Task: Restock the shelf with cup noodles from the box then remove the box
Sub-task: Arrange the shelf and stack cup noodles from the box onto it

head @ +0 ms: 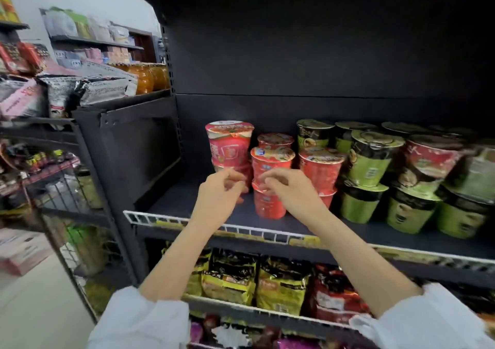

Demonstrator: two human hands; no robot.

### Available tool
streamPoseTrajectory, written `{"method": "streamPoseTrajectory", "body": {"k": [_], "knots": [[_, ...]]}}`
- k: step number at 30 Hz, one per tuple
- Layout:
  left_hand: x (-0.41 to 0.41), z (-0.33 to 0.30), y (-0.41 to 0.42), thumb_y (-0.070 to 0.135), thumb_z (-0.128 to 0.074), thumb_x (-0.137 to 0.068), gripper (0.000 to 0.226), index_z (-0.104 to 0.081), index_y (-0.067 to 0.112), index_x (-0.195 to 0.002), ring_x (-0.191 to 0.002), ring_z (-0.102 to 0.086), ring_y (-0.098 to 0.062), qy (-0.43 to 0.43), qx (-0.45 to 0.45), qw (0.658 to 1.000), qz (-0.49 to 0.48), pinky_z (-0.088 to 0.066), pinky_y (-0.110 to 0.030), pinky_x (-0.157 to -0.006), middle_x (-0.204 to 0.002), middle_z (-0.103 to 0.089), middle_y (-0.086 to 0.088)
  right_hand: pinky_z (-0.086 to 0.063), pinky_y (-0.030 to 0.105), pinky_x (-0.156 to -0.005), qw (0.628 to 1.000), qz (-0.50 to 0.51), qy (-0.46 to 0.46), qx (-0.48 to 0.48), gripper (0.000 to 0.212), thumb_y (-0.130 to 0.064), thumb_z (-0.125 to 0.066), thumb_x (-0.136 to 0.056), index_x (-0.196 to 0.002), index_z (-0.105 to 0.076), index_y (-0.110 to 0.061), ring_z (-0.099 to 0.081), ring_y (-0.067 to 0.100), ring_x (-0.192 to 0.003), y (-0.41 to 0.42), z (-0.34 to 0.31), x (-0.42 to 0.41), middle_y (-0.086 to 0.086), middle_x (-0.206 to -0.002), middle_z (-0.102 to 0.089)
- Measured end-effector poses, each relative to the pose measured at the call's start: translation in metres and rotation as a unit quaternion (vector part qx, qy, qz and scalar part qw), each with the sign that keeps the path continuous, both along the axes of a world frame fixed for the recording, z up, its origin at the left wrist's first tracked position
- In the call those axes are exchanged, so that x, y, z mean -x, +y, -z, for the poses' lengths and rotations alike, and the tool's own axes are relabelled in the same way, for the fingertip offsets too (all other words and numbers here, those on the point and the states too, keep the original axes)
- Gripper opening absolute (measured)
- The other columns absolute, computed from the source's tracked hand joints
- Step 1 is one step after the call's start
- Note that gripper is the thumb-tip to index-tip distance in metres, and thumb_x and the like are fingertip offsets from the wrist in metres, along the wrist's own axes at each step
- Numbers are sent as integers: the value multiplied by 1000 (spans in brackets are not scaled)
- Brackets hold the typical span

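Red cup noodles stand in two-high stacks on the dark shelf [187,201]: a left stack [229,145] and a front stack [270,161], with more red cups [321,169] beside them. Green cup noodles [372,161] fill the shelf to the right. My left hand [219,190] hovers in front of the left stack, fingers loosely curled and holding nothing. My right hand [289,188] hangs in front of the front stack, fingers also loosely curled and empty. Both hands are blurred. No box is in view.
A white wire rail [166,218] runs along the shelf's front edge. Bare shelf floor lies left of the red cups. Packet noodles [281,284] fill the shelf below. A wire rack [67,188] and other stocked shelves stand to the left.
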State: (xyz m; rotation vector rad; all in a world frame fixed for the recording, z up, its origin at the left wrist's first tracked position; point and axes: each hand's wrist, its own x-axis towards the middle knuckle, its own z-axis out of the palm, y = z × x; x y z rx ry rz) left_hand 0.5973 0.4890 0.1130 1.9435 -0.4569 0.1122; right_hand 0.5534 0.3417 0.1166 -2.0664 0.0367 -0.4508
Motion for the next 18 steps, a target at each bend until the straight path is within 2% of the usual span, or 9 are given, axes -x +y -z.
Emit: {"method": "streamPoseTrajectory", "body": {"k": [2,4,6,9,11,14,15,18], "knots": [[41,9,-13,11,-52,-93,16,-61,23,-87,-68,-65,-13,5,-24,1000,-1,-48,-10,-53,-81,-69,2,-52,21,-75,1000,6,15,18,19,-14,-50,-95,-98,-68,-19,-66,9,-84,-15,9,40,-5,-88,-70],[84,18,-30,12,-51,-93,13,-63,17,-94,-73,-67,-16,-8,-51,999,8,-55,-25,-66,-88,-71,-2,-50,20,-70,999,8,46,2,18,-14,-49,-96,-95,-66,-19,-65,8,-75,-29,19,82,-7,-81,-68],[125,24,-52,11,-50,-93,15,-64,14,-98,-79,-68,-18,-22,-69,997,38,-55,-35,-77,-90,-72,-3,-49,18,-63,998,27,63,4,18,-13,-48,-97,-93,-65,-19,-64,7,-68,-48,26,126,-8,-77,-67],[186,36,-92,14,-49,-94,15,-62,14,-102,-85,-67,-20,-23,-90,991,96,-54,-36,-80,-97,-70,-5,-50,19,-64,994,85,72,0,19,-12,-47,-96,-92,-65,-17,-65,12,-69,-83,36,198,-2,-79,-69],[229,49,-117,16,-50,-94,14,-61,16,-101,-82,-67,-22,-13,-91,987,131,-55,-38,-78,-96,-69,-6,-51,24,-68,988,125,88,-9,20,-13,-46,-97,-95,-65,-15,-66,15,-71,-106,47,250,3,-83,-70],[298,73,-154,19,-52,-93,11,-62,19,-99,-81,-66,-17,5,-100,979,179,-53,-29,-70,-93,-69,-3,-55,34,-73,972,196,130,-20,21,-15,-47,-96,-92,-67,-17,-69,19,-77,-137,72,335,4,-86,-72],[322,80,-166,19,-53,-93,10,-62,20,-97,-81,-66,-17,15,-100,975,198,-52,-30,-71,-92,-69,-2,-55,36,-74,965,215,145,-28,21,-14,-48,-96,-91,-68,-16,-69,20,-78,-148,80,364,5,-87,-73],[390,93,-208,18,-52,-93,12,-63,18,-97,-84,-65,-19,42,-102,956,273,-53,-33,-75,-98,-67,-5,-52,30,-66,945,266,179,-56,21,-13,-47,-96,-94,-68,-13,-65,16,-69,-180,97,447,5,-84,-71]]}}
